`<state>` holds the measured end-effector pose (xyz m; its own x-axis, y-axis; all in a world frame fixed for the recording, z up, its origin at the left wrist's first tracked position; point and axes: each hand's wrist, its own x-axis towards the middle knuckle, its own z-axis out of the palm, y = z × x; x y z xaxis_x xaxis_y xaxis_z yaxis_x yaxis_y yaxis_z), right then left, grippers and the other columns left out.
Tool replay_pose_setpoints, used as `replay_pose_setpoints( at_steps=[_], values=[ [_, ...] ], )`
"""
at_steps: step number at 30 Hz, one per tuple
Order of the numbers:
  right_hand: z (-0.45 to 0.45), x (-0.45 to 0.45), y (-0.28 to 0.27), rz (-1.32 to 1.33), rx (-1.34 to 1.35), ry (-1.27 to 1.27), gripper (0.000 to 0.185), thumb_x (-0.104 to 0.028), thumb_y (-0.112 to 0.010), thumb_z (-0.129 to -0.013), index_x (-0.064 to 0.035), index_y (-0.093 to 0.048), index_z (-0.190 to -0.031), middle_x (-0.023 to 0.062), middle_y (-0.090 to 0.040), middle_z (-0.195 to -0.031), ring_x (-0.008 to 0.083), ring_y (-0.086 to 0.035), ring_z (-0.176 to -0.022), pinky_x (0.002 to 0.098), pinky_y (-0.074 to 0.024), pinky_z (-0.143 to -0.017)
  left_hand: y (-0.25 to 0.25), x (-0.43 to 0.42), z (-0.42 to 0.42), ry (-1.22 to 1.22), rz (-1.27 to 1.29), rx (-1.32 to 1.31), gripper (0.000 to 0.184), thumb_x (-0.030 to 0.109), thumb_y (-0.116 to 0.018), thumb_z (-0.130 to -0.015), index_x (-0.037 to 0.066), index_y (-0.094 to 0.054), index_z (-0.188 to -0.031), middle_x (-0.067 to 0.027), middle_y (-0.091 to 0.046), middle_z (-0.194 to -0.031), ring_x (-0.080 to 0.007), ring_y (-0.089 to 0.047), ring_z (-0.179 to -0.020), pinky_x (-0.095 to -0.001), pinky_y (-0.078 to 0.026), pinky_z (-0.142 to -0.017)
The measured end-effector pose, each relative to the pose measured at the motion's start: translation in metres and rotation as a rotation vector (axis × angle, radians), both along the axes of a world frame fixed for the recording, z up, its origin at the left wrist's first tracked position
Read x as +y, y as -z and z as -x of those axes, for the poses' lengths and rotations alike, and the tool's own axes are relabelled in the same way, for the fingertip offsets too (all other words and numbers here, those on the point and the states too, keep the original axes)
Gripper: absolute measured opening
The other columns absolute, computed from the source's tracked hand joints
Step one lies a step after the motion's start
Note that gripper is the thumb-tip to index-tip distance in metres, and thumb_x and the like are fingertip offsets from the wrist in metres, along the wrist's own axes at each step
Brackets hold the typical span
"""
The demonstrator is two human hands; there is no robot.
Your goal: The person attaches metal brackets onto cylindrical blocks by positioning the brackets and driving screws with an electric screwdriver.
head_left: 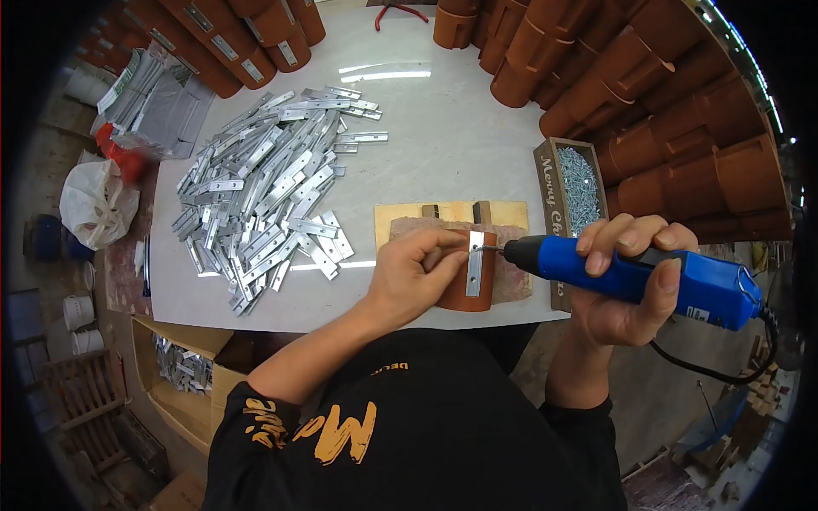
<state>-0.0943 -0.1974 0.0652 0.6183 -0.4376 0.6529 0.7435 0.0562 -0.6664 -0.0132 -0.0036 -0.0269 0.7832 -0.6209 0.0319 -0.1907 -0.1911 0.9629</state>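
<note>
One metal strip (475,269), on brown cylinder (454,295), at left fingertips (451,265)

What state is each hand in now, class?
Left hand: fingers bunched at the metal strip; whether they pinch anything cannot be told.
Right hand: closed, holding the blue power screwdriver.
</note>
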Motion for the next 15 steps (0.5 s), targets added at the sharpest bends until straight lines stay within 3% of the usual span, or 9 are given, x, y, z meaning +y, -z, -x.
replay_pose_setpoints(
  at_steps=[6,12,15],
  values=[
    [0.000,0.012,-0.003,0.057,0.061,0.013,0.032,-0.027,-0.062,-0.094,-0.0078,-0.042,-0.110,0.0128,-0.060,-0.091,0.0178,-0.060,-0.068,0.0388,-0.0558,-0.070,0.006,-0.016,0.006,-0.020,0.026,-0.303,0.026,0.008,-0.076,-0.080,0.010,-0.071,-0.106,-0.0057,-0.061,-0.071,-0.0156,-0.056,-0.059,-0.0284,-0.045,-0.056],
    [0.001,0.019,-0.004,0.049,0.107,-0.007,0.038,-0.028,-0.069,-0.090,-0.0088,-0.042,-0.108,0.0124,-0.060,-0.090,0.0194,-0.061,-0.070,0.0380,-0.0549,-0.071,0.013,-0.024,0.003,-0.017,-0.007,-0.397,0.024,0.009,-0.076,-0.079,0.011,-0.071,-0.102,-0.0066,-0.062,-0.073,-0.0210,-0.059,-0.060,-0.0319,-0.046,-0.055],
    [-0.001,0.018,-0.002,0.172,0.070,-0.029,0.031,-0.028,-0.059,-0.094,-0.0068,-0.044,-0.111,0.0110,-0.057,-0.092,0.0176,-0.058,-0.067,0.0384,-0.0509,-0.067,0.013,-0.025,0.002,-0.015,-0.017,-0.433,0.022,0.008,-0.075,-0.079,0.011,-0.071,-0.101,-0.0068,-0.060,-0.071,-0.0220,-0.059,-0.059,-0.0336,-0.045,-0.054]
  ],
)
